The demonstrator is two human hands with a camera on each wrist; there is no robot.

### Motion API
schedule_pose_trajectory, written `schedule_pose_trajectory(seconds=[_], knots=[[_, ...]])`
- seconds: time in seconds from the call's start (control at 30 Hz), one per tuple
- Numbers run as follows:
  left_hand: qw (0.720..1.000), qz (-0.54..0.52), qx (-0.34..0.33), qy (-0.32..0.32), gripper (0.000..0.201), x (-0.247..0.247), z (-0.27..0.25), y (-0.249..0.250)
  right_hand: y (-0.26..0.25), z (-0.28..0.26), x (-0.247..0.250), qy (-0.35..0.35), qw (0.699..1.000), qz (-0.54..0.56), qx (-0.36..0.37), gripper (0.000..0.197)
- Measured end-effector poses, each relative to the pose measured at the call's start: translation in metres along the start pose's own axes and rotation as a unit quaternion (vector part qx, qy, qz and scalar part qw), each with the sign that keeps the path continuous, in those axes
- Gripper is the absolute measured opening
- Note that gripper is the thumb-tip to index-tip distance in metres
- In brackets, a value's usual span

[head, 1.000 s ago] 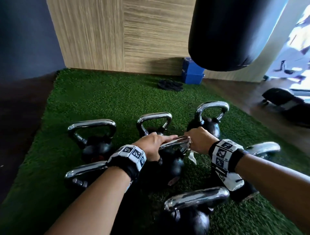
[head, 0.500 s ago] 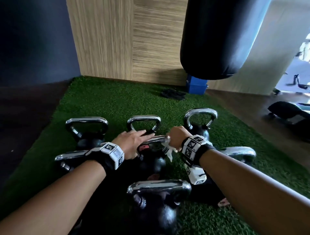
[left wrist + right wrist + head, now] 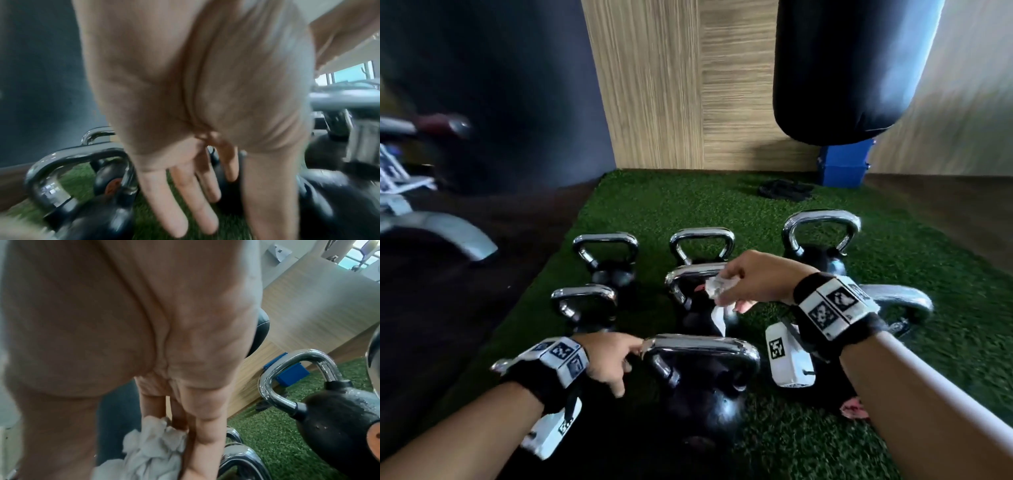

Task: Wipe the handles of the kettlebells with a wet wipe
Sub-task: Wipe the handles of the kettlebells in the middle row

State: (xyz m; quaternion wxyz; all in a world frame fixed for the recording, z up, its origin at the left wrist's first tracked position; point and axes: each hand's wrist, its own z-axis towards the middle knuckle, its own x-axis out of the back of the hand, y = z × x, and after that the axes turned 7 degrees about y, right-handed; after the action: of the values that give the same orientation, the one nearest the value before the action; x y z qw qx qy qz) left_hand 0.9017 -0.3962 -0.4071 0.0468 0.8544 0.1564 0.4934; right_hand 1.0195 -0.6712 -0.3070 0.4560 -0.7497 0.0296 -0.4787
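Kettlebells with chrome handles stand on the turf [image 3: 640, 205], and we count 7 in the head view. Our right hand [image 3: 753, 279] pinches the crumpled wipe [image 3: 717, 286] between thumb and fingers; the wrist view shows the wipe [image 3: 152, 449] bunched in the fingertips. It sits at the right end of the middle handle [image 3: 695, 270], though we cannot tell whether it touches the chrome. Our left hand [image 3: 607, 359] hangs at 9 o'clock of the near kettlebell [image 3: 702, 394], with fingers [image 3: 179, 203] straight and spread, gripping nothing, and 1 fingertip at the left end of the near handle [image 3: 702, 344]. At 1 o'clock a punching bag [image 3: 852, 68] hangs above a blue box [image 3: 842, 168].
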Motion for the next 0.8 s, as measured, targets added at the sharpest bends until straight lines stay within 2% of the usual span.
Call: schedule_pose_trajectory(seconds=[0.1,0.17,0.27,0.3,0.4,0.5,0.6,0.8], knots=[[0.999,-0.026,0.030,-0.024,0.103,-0.023,-0.004,-0.002,-0.010,-0.012,-0.010,0.003,1.000,0.013,0.002,0.039],[0.997,-0.065,0.033,-0.002,0.116,-0.038,-0.002,-0.002,-0.013,-0.020,-0.020,0.025,0.999,0.048,-0.002,0.025],[0.986,-0.162,-0.015,0.033,0.127,-0.057,0.002,0.003,-0.012,-0.033,-0.031,0.053,0.997,0.041,0.023,0.012],[0.980,-0.193,-0.032,0.044,0.130,-0.064,0.004,0.005,-0.012,-0.037,-0.036,0.061,0.997,0.037,0.029,0.015],[0.974,-0.202,-0.058,0.086,0.129,-0.079,0.014,0.005,-0.009,-0.045,-0.049,0.110,0.993,0.019,0.047,0.026],[0.973,-0.178,-0.079,0.127,0.124,-0.094,0.021,0.006,-0.008,-0.050,-0.062,0.173,0.981,-0.057,0.066,0.020],[0.958,-0.223,-0.107,0.146,0.116,-0.108,0.024,0.003,-0.007,-0.055,-0.075,0.228,0.966,-0.084,0.092,0.015],[0.952,-0.236,-0.114,0.158,0.118,-0.109,0.033,-0.003,-0.003,-0.057,-0.099,0.271,0.951,-0.096,0.110,0.009]])
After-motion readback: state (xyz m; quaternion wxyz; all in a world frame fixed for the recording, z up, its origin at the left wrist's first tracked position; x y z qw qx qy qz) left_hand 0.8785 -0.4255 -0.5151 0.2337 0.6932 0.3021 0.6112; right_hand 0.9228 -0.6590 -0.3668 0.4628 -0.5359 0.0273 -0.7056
